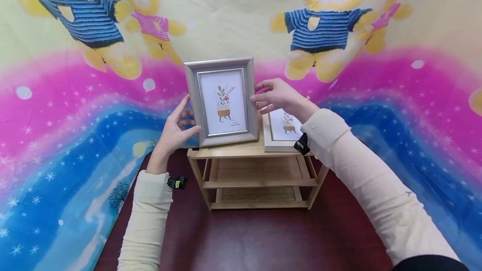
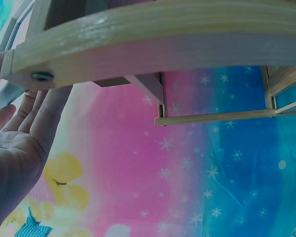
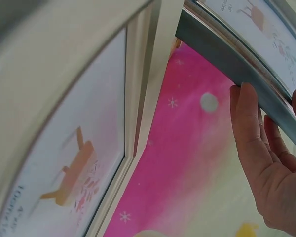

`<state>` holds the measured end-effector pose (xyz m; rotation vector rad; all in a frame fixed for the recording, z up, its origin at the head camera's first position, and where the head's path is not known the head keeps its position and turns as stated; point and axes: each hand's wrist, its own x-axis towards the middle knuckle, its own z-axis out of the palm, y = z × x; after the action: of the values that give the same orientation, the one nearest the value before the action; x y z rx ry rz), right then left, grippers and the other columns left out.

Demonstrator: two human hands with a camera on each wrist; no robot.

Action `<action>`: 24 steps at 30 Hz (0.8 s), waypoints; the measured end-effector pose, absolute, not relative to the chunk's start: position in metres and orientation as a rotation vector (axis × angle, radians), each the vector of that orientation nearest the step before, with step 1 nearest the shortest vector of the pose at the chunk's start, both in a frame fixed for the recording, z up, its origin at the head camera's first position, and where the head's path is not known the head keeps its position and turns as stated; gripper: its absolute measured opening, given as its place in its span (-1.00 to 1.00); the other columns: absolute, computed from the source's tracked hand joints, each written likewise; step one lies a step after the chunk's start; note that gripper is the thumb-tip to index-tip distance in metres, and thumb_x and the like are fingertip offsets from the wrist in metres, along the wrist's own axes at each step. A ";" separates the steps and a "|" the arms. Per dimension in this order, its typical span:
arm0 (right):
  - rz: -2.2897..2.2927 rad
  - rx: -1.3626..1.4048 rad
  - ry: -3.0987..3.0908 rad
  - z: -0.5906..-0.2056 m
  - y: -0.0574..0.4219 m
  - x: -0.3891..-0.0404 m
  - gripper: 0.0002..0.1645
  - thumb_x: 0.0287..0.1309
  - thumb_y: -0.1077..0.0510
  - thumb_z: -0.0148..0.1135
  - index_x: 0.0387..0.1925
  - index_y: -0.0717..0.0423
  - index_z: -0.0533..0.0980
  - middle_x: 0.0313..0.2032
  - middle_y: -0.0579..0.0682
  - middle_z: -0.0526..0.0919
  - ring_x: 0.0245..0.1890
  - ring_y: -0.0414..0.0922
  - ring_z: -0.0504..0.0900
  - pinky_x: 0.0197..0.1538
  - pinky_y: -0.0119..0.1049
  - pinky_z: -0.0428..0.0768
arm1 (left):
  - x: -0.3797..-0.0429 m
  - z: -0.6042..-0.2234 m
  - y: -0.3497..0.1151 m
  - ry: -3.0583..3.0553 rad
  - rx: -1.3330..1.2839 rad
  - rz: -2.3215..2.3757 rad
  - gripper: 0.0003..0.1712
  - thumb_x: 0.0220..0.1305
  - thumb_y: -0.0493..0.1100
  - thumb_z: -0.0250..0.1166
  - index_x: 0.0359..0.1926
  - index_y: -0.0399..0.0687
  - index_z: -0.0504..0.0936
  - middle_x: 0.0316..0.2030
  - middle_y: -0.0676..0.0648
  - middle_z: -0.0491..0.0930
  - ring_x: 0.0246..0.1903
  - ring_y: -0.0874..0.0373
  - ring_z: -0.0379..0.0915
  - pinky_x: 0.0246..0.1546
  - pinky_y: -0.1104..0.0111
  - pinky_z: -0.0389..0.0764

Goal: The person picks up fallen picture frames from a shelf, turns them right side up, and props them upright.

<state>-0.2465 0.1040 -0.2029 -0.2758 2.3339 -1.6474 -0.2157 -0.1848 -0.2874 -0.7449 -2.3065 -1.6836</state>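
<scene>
A picture frame (image 1: 253, 124) in silvery wood tone, with a potted-plant print, stands upright and slightly tilted at the left of a small wooden rack's top. My left hand (image 1: 176, 131) holds its left edge, thumb at the front and fingers reaching behind. At the right edge, my right hand (image 1: 280, 97) holds the frame between its fingertips, one fingertip overlapping the front. The right wrist view shows that hand (image 3: 269, 160) close along the grey side of the frame (image 3: 212, 47). A second, cream picture frame (image 1: 268, 139) leans back beside it, partly hidden by the right forearm.
The wooden rack (image 1: 226, 152) has lower shelves (image 1: 260, 184) and stands on a dark red table (image 1: 256, 237). Behind and around it hangs a cloth (image 1: 229, 24) printed with bears, pink and blue. In the left wrist view, a rack rail (image 2: 163, 39) crosses close to the camera.
</scene>
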 end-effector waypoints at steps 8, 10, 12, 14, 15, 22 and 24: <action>-1.501 -0.399 2.478 -0.199 0.126 -0.231 -0.47 0.21 0.17 0.11 0.17 0.31 0.30 0.03 0.27 0.47 -0.11 0.10 0.57 -0.19 -0.19 0.59 | -0.180 -0.268 -0.163 -2.097 -0.616 -1.424 -0.35 0.07 -0.49 0.20 0.23 -0.42 0.25 -0.05 -0.41 0.43 -0.06 -0.17 0.41 -0.15 0.12 0.53; -1.466 -0.435 2.528 -0.198 0.137 -0.226 -0.50 0.22 0.15 0.09 0.14 0.32 0.32 0.02 0.29 0.47 -0.15 0.08 0.59 -0.18 -0.18 0.59 | -0.177 -0.271 -0.156 -1.967 -0.643 -1.369 -0.49 0.02 -0.54 0.21 0.08 -0.49 0.40 -0.16 -0.41 0.49 -0.16 -0.15 0.46 -0.21 0.25 0.57; -1.445 -0.441 2.567 -0.197 0.149 -0.221 -0.51 0.23 0.11 0.08 0.11 0.31 0.35 -0.02 0.29 0.49 -0.19 0.05 0.60 -0.18 -0.16 0.59 | -0.174 -0.277 -0.148 -1.890 -0.690 -1.309 -0.60 -0.02 -0.54 0.23 -0.06 -0.50 0.49 -0.29 -0.36 0.54 -0.29 -0.09 0.50 -0.31 0.39 0.58; -1.425 -0.434 2.598 -0.198 0.161 -0.218 -0.51 0.24 0.07 0.07 0.09 0.31 0.37 -0.08 0.28 0.52 -0.20 0.06 0.61 -0.16 -0.13 0.58 | -0.171 -0.283 -0.138 -1.851 -0.758 -1.285 -0.65 -0.04 -0.53 0.24 -0.13 -0.49 0.53 -0.37 -0.31 0.56 -0.38 -0.04 0.51 -0.39 0.47 0.56; -1.415 -0.422 2.611 -0.198 0.166 -0.216 -0.51 0.24 0.05 0.07 0.08 0.30 0.38 -0.10 0.27 0.53 -0.20 0.06 0.61 -0.16 -0.12 0.58 | -0.169 -0.285 -0.133 -1.857 -0.783 -1.278 -0.66 -0.05 -0.52 0.24 -0.15 -0.49 0.53 -0.39 -0.30 0.56 -0.41 -0.02 0.51 -0.41 0.46 0.57; -1.343 -0.327 2.648 -0.212 0.200 -0.216 -0.44 0.24 -0.04 0.05 0.08 0.32 0.37 -0.18 0.26 0.54 -0.25 0.04 0.62 -0.21 -0.19 0.60 | -0.161 -0.298 -0.091 -2.055 -0.728 -1.294 -0.66 -0.02 -0.37 0.32 -0.15 -0.43 0.56 -0.44 -0.26 0.58 -0.47 0.03 0.54 -0.49 0.29 0.59; -1.331 -0.280 2.664 -0.217 0.208 -0.218 -0.41 0.23 -0.06 0.05 0.09 0.33 0.36 -0.19 0.26 0.54 -0.30 -0.01 0.62 -0.23 -0.21 0.60 | -0.158 -0.302 -0.080 -2.148 -0.682 -1.294 -0.62 0.00 -0.31 0.33 -0.11 -0.40 0.56 -0.42 -0.23 0.60 -0.43 0.03 0.55 -0.42 0.29 0.59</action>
<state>-0.2180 0.2081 -0.2174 -0.2804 2.6636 -1.3312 -0.1585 -0.0802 -0.3018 -0.6823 -2.1481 -1.2937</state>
